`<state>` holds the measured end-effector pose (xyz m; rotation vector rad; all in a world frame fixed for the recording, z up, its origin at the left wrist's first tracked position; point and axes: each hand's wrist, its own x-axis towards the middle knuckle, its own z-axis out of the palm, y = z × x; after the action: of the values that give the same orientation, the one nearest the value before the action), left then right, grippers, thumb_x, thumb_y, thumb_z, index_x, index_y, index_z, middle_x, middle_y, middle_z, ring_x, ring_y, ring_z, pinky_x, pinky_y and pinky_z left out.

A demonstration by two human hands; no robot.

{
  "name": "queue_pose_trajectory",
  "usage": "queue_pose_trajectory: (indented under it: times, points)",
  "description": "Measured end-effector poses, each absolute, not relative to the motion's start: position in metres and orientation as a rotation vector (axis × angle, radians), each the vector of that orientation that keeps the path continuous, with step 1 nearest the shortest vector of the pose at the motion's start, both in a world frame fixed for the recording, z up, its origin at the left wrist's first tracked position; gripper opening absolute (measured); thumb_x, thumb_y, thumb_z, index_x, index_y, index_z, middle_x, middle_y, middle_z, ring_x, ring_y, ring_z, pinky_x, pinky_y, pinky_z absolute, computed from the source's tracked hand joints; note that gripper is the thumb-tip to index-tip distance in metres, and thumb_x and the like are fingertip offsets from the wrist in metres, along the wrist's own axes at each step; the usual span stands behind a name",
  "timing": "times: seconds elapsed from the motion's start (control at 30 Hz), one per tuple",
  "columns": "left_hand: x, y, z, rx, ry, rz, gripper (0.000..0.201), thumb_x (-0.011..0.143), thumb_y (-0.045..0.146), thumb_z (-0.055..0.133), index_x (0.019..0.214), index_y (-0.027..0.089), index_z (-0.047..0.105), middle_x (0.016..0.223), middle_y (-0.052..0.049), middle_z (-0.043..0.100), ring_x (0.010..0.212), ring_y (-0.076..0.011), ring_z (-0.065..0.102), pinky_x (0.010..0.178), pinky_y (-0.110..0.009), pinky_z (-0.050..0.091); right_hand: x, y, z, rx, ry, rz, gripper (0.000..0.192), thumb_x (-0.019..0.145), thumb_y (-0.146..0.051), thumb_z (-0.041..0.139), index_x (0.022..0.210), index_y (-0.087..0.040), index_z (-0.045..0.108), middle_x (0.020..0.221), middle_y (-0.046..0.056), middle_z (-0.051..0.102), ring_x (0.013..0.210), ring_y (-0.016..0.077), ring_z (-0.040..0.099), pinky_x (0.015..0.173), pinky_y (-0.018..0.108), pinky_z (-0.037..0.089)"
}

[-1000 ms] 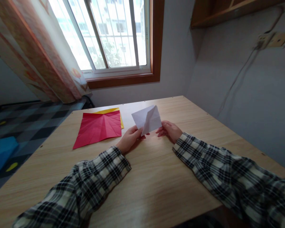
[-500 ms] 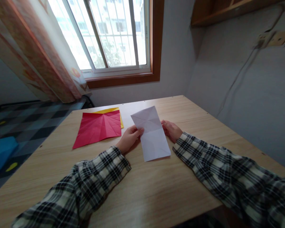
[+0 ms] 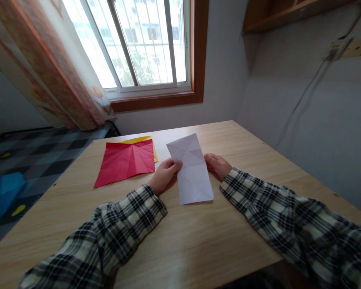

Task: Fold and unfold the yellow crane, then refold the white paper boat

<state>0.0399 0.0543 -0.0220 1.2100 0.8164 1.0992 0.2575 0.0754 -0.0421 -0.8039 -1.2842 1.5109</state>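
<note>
Clerk: Head view, one. Mount and bearing?
Keeper: Head-worn, at the near side of the table (image 3: pixel 183 241); faces forward and down.
Clerk: Field?
Keeper: Wide; left hand (image 3: pixel 164 175) and right hand (image 3: pixel 218 165) close, about centre; window (image 3: pixel 150 48) farther, eleven o'clock; curtain (image 3: pixel 45 68), ten; socket (image 3: pixel 355 48), two.

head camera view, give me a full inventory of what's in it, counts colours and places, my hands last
window: 1, brown-framed, top, left of centre
curtain: 1, orange and cream, upper left
shelf: 1, brown, upper right
wall sockets: apparently 2, cream, right wall
cable: 1, pale, below the sockets
checked cloth: 1, grey-blue with yellow patches, left
blue object: 1, blue, far left, unclear what
table: 1, light wood, centre
red sheet: 1, red, table's left
yellow sheet: 1, yellow, partly under the red
creased paper: 1, white, centre
plaid sleeves: 2, black and white, lower left and right
left hand: 1, gripping the paper's left edge
right hand: 1, at its right edge
</note>
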Motion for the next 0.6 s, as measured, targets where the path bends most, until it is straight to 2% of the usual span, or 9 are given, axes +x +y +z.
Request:
queue_pose_trajectory:
  times: [0.13,0.3,0.5,0.6]
  points:
    - [0.0385,0.0562,-0.0226,1.228,0.848,1.098,0.03,0.075,0.036,0.076,0.091,0.012,0.068,0.089,-0.008,0.07,0.078,-0.0161,0.062,0.078,-0.032,0.052,0.2574,0.0753,-0.0433,-0.82,-1.284,1.494,0.045,0.072,-0.061,0.073,0.079,-0.017,0.067,0.064,-0.001,0.062,0.056,0.0108,0.054,0.055,0.024,0.046]
    - [0.0369,0.0562,-0.0212,1.283,0.925,1.094,0.034,0.075,0.041,0.075,0.093,0.013,0.068,0.089,-0.007,0.07,0.08,-0.018,0.062,0.075,-0.031,0.052,0.2573,0.075,-0.0446,-0.785,-1.289,1.506,0.039,0.068,-0.052,0.079,0.081,-0.017,0.067,0.065,-0.002,0.063,0.056,0.0093,0.055,0.055,0.023,0.045]
    - [0.0387,0.0515,-0.0152,1.281,0.939,1.066,0.034,0.075,0.041,0.075,0.09,0.012,0.068,0.088,-0.008,0.071,0.075,-0.0177,0.063,0.068,-0.028,0.051,0.2569,0.0741,-0.0424,-0.787,-1.328,1.539,0.035,0.065,-0.044,0.082,0.084,-0.018,0.068,0.073,0.001,0.069,0.064,0.0125,0.061,0.062,0.026,0.049]
    - [0.0397,0.0507,-0.0134,1.28,0.887,1.057,0.036,0.076,0.039,0.075,0.098,0.011,0.067,0.092,-0.009,0.071,0.078,-0.0184,0.064,0.068,-0.028,0.052,0.2569,0.0728,-0.0419,-0.794,-1.383,1.523,0.033,0.064,-0.042,0.082,0.081,-0.017,0.068,0.072,0.001,0.069,0.065,0.0133,0.061,0.063,0.027,0.049]
